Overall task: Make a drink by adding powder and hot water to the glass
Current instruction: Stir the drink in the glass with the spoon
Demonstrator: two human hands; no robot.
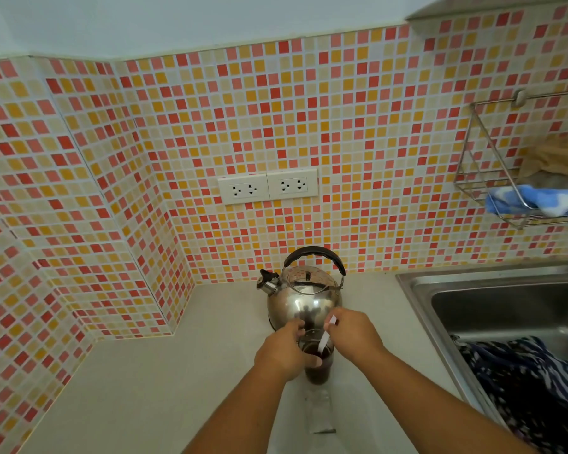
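Head cam view, looking down at a pale countertop [138, 381]. The glass [317, 358] stands upright, long axis vertical, just in front of a shiny whistling kettle [304, 298], and it's holding dark brown liquid. The kettle's spout points left and its black handle arches over the top.

Both forearms come up from the bottom edge and meet at the glass. The left hand [284, 350] is wrapped around the glass's left side, fingers curled round the rim area and thumb across the front. The right hand [353, 332] sits above and right of the rim, fingers pinched shut on a thin white stick [325, 339], maybe a plastic stirrer or spoon handle; it's too blurry to be sure. The stick slants from upper right down to lower left, its low end dipping into the liquid.

The left hand covers a good part of the glass, so its full outline is hard to make out. There's a clear, faint thing [318, 411] lying on the counter nearer the camera that I can't identify. On the right, a steel sink [492, 290] has dark striped fabric [522, 381] in it, cut off by the frame. Above it, a wire rack [482, 178] holds a blue cloth [538, 199]. Two white outlets [268, 188] sit in the orange and red mosaic tiles [341, 126].
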